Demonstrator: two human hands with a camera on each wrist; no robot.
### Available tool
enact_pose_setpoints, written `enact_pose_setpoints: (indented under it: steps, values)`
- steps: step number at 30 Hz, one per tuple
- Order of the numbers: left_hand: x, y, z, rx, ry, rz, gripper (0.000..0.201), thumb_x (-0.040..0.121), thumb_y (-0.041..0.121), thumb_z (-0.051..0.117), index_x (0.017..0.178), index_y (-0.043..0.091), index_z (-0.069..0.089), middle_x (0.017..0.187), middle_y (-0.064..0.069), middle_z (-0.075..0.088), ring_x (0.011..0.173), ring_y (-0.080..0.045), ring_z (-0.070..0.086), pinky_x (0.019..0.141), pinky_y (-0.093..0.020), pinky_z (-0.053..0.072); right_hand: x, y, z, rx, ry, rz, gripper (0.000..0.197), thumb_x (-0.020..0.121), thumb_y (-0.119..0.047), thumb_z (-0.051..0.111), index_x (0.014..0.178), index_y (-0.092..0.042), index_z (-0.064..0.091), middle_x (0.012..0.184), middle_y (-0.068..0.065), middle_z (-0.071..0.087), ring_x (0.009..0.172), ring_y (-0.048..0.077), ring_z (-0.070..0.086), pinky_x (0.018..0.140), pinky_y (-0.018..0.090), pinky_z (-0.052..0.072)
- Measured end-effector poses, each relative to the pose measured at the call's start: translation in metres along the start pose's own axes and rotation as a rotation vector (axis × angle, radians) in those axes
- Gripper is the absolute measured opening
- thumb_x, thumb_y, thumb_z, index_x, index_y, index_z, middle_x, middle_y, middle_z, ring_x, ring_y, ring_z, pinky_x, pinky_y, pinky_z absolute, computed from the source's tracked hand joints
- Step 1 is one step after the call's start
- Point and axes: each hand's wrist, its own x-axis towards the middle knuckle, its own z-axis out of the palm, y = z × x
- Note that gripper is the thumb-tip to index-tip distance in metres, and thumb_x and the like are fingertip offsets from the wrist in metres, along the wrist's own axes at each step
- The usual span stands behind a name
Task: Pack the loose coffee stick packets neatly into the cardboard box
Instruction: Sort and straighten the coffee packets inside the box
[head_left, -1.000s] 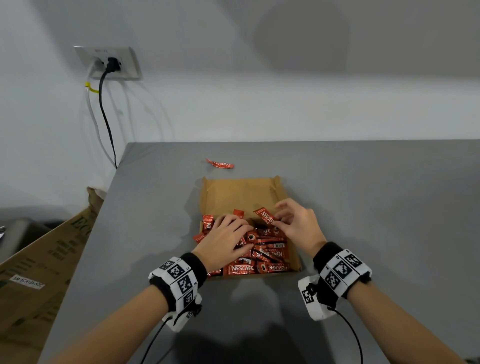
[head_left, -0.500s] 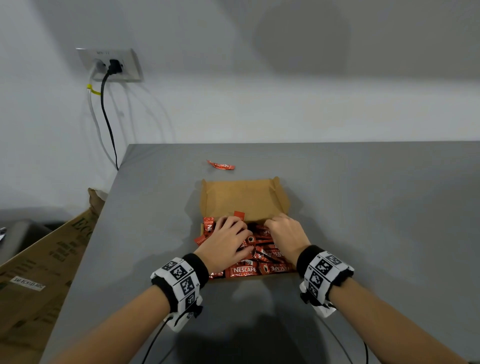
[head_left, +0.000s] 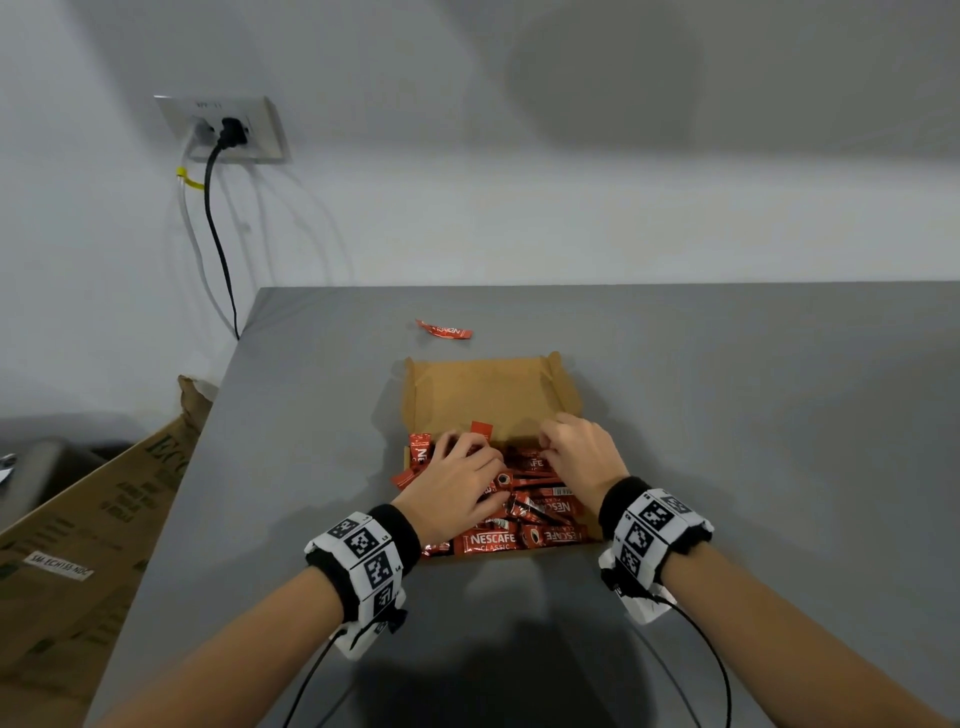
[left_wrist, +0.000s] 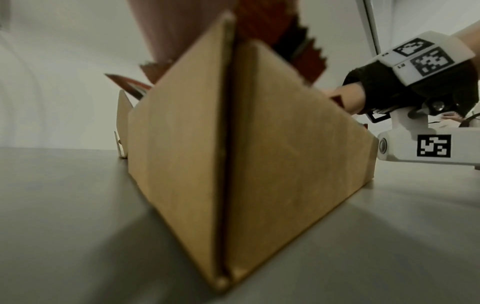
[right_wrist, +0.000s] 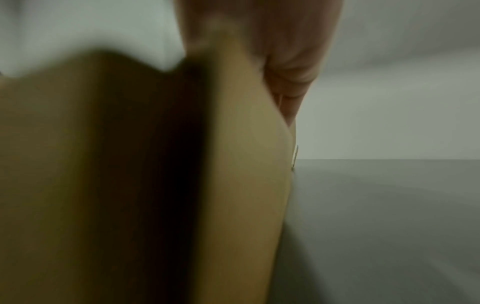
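Observation:
The open cardboard box lies mid-table with its lid flat behind; its near corner fills the left wrist view. A jumbled pile of red coffee stick packets fills the tray, and some poke above the wall. My left hand rests on the left of the pile with spread fingers. My right hand sits at the far right of the tray, knuckles up and fingers curled down into the packets, with the fingertips hidden. One loose packet lies on the table beyond the box.
The grey table ends at a left edge, with a large cardboard carton on the floor beside it. A wall socket with a black cable hangs at the back left. The right wrist view shows only the blurred box wall.
A second ago my right hand pinched a packet raised over the box's right side. It came down into the tray and now curls over the pile. My left hand stayed on the packets.

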Motion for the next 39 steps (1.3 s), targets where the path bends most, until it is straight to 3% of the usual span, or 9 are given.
enact_pose_setpoints:
  steps: [3,10,16,19,25,28,33,39]
  values:
    - [0.0,0.0,0.0,0.013,-0.005,0.005,0.052,0.093,0.049,0.023,0.112,0.018,0.06,0.118,0.004,0.059,0.119,-0.019,0.042,0.105,-0.047,0.032,0.002,0.001,-0.002,0.01,0.009,0.045,0.007,0.086,-0.012,0.06,0.082,-0.007,0.06,0.089,0.008,0.061,0.084,0.029,0.059,0.072,0.038,0.048]
    - [0.001,-0.001,0.0,0.004,-0.019,-0.002,0.056,0.092,0.05,0.021,0.117,0.018,0.059,0.125,0.004,0.057,0.121,-0.02,0.041,0.107,-0.047,0.027,0.002,0.002,-0.006,-0.083,0.006,0.066,0.015,0.091,-0.021,0.055,0.092,-0.012,0.067,0.098,0.003,0.066,0.098,0.022,0.057,0.077,0.033,0.047]
    - [0.0,-0.002,0.0,0.018,-0.046,0.0,0.056,0.092,0.05,0.02,0.12,0.018,0.057,0.127,0.004,0.055,0.123,-0.019,0.038,0.108,-0.047,0.026,0.001,0.006,-0.004,-0.046,0.06,0.077,0.016,0.087,-0.031,0.062,0.089,-0.016,0.068,0.095,-0.001,0.067,0.095,0.018,0.056,0.079,0.029,0.04]
    - [0.001,-0.002,-0.001,0.011,-0.055,-0.006,0.059,0.092,0.051,0.017,0.122,0.018,0.056,0.129,0.004,0.053,0.124,-0.019,0.036,0.108,-0.046,0.024,0.003,0.005,-0.004,-0.089,0.017,0.03,0.017,0.09,-0.029,0.057,0.093,-0.018,0.07,0.1,-0.002,0.067,0.1,0.018,0.056,0.089,0.032,0.034]
    - [0.001,-0.001,-0.003,0.02,-0.073,-0.017,0.06,0.091,0.051,0.016,0.124,0.018,0.054,0.135,0.004,0.049,0.127,-0.019,0.033,0.109,-0.046,0.021,-0.001,0.008,-0.008,-0.08,0.051,0.002,0.016,0.092,-0.025,0.054,0.096,-0.016,0.068,0.1,-0.001,0.068,0.098,0.02,0.059,0.087,0.033,0.035]
    - [0.001,-0.001,-0.003,0.015,-0.066,-0.016,0.06,0.091,0.051,0.016,0.122,0.018,0.055,0.134,0.003,0.05,0.127,-0.02,0.034,0.109,-0.046,0.02,-0.004,0.007,-0.008,-0.14,-0.011,-0.083,0.02,0.093,-0.026,0.051,0.096,-0.018,0.069,0.102,-0.003,0.067,0.098,0.018,0.057,0.086,0.032,0.034]
    - [0.001,-0.001,-0.005,0.013,-0.085,-0.025,0.062,0.09,0.052,0.014,0.125,0.019,0.053,0.137,0.004,0.048,0.128,-0.018,0.031,0.11,-0.045,0.018,-0.007,0.006,-0.005,-0.242,-0.071,-0.06,0.027,0.095,-0.033,0.046,0.105,-0.021,0.068,0.108,-0.003,0.06,0.105,0.02,0.05,0.087,0.035,0.03]
    - [0.001,-0.001,-0.004,0.01,-0.066,-0.012,0.059,0.091,0.051,0.017,0.122,0.018,0.055,0.133,0.003,0.051,0.125,-0.02,0.035,0.109,-0.046,0.021,-0.006,0.01,-0.006,-0.159,-0.151,-0.096,0.024,0.093,-0.036,0.05,0.107,-0.029,0.068,0.104,-0.005,0.062,0.102,0.019,0.046,0.086,0.035,0.031]
